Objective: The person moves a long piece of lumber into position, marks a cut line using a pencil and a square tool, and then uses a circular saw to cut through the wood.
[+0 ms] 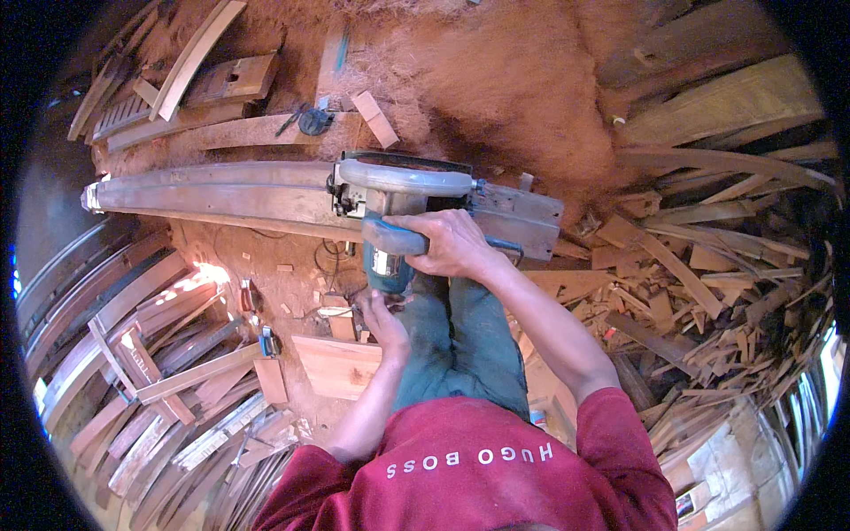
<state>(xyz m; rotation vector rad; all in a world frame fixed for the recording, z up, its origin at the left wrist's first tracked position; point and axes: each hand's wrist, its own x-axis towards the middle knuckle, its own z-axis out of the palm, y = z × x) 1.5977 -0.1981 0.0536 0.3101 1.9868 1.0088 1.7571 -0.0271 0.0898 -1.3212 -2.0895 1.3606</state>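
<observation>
A circular saw [403, 181] with a grey guard and a teal motor housing rests across a long wooden beam [239, 190]. My right hand [452, 243] is wrapped round the saw's dark rear handle. Close to my body, my left hand [385, 323] has its bent fingers against the lower end of the motor housing; their tips are partly hidden. The beam runs left to right in front of my legs and sticks out past the saw on both sides. The blade is hidden under the guard.
Reddish sawdust [505, 80] covers the ground beyond the beam. A small wood block [375, 119] and a dark coiled item [313, 121] lie there. Stacked boards [177, 389] fill the left, and a heap of offcuts [708, 301] the right. A flat board [335, 365] lies by my left forearm.
</observation>
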